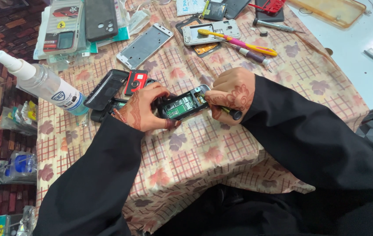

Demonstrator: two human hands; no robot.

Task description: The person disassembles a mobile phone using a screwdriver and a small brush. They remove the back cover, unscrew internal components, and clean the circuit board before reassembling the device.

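Observation:
A small opened phone point(183, 104) with its green circuit board showing lies between my hands on the patterned cloth. My left hand point(142, 107) grips its left end. My right hand point(230, 92) holds a thin dark screwdriver point(233, 113), its tip down at the phone's upper right corner. Both arms are in black sleeves. A black back cover point(106, 89) and a small red part point(136, 81) lie just left of my left hand.
A clear spray bottle point(42, 81) lies at the left. Phone frames point(144, 45), cases point(101, 18), a yellow-pink toothbrush point(239, 41) and a second screwdriver point(252, 55) are scattered further back. A pale blue table point(361, 61) stands at right.

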